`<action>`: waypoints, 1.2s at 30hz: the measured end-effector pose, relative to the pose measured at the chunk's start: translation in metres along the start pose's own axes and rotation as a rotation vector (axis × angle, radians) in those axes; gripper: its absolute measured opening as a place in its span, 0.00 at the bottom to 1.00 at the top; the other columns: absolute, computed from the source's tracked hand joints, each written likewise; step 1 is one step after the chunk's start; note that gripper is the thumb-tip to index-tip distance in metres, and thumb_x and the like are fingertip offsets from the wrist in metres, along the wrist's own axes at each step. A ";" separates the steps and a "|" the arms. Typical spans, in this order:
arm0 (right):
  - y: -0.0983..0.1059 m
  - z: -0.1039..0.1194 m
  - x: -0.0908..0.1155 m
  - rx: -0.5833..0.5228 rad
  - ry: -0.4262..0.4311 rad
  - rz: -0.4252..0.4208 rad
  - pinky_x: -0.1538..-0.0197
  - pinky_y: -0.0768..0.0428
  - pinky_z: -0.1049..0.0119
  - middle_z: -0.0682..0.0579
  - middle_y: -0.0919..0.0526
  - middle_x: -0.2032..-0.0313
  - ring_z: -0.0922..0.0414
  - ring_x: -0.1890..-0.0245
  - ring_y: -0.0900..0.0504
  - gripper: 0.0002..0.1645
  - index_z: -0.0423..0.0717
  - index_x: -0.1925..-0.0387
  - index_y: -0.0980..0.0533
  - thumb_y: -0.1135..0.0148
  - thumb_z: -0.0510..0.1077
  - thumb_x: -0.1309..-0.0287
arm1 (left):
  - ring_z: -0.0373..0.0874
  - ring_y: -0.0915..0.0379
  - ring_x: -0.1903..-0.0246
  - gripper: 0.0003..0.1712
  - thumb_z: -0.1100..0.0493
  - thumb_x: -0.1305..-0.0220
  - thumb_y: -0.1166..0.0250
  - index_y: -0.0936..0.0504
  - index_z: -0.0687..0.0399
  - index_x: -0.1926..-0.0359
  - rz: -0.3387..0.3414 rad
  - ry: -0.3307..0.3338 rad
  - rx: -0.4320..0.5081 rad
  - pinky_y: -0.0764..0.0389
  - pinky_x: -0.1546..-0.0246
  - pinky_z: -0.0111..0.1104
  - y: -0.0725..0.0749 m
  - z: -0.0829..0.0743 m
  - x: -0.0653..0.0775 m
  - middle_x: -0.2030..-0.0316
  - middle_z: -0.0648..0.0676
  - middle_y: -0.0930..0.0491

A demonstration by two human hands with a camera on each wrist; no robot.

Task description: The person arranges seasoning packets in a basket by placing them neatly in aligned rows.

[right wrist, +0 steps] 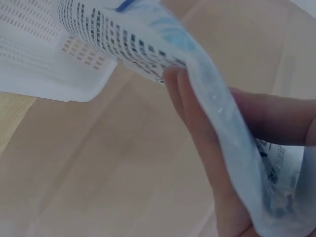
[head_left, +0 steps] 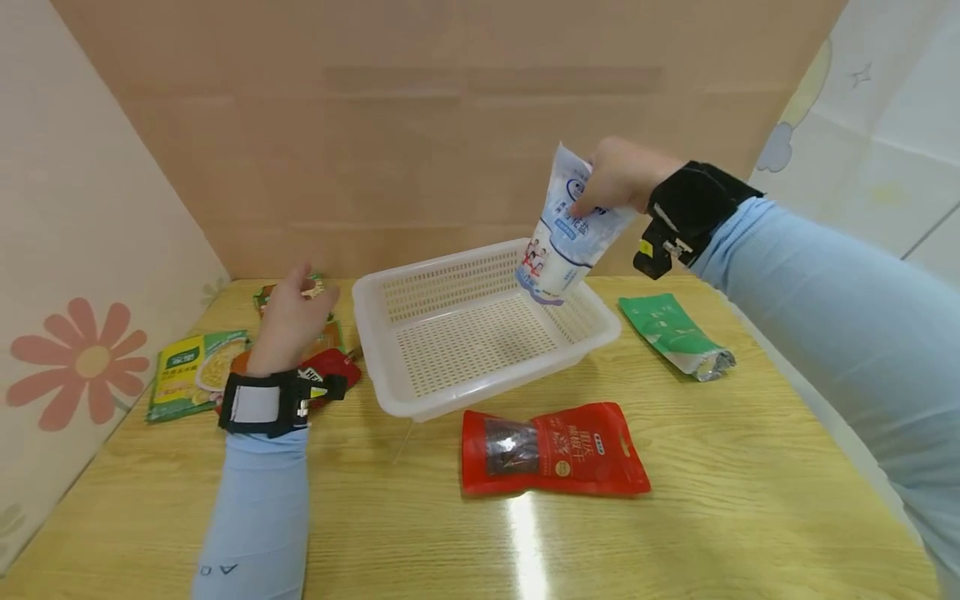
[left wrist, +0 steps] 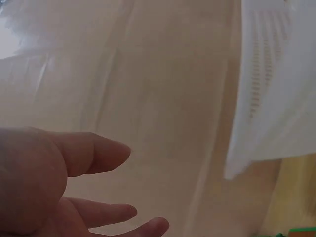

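Pinching a white-and-blue pouch [head_left: 562, 237] by its upper part, the right hand [head_left: 618, 175] has thumb and fingers on opposite sides of it. The pouch tilts over the right end of a white plastic basket [head_left: 510, 372], covering part of the back rim; can't tell if its lower end touches anything. The left hand [head_left: 291, 321] is well apart from it, fingers loose and not gripping anything, left of the basket.

That hand and its wrist strap [head_left: 258, 404] block a bunch of packets, so I can't make them all out: there's a yellow-green packet [head_left: 183, 375] at the outer side and a red packet [head_left: 337, 364] squeezed in near the basket. In front of the basket, a red pouch with a clear window [head_left: 555, 450] lies flat on the counter [head_left: 397, 525]. Right of the basket there's a green packet [head_left: 667, 329] with a silvery end. Brown backdrop [head_left: 420, 158] behind, flower-print wall [head_left: 92, 362] on the left.
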State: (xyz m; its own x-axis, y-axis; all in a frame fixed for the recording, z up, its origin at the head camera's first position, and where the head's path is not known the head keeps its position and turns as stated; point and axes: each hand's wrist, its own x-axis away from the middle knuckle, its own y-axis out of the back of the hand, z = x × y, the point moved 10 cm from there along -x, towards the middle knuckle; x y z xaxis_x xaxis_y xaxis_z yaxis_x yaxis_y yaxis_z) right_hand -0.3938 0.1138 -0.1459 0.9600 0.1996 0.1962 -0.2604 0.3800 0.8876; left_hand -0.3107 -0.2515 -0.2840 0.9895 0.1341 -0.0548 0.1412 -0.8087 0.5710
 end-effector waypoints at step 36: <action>-0.064 -0.010 -0.059 0.189 0.033 -0.199 0.65 0.16 0.58 0.39 0.20 0.65 0.47 0.69 0.19 0.10 0.30 0.64 0.23 0.43 0.36 0.43 | 0.55 0.16 0.62 0.31 0.55 0.25 0.48 0.41 0.67 0.29 0.226 0.143 0.173 0.14 0.66 0.40 -0.071 0.040 -0.008 0.48 0.71 0.23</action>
State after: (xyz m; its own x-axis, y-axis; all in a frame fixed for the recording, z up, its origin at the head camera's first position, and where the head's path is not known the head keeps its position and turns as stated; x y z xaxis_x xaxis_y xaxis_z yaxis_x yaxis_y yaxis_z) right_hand -0.4351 0.0867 -0.2182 0.9858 0.1681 -0.0005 -0.0403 0.2396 0.9700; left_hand -0.3271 -0.2182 -0.3568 0.9836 0.0096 0.1802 -0.0657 -0.9110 0.4071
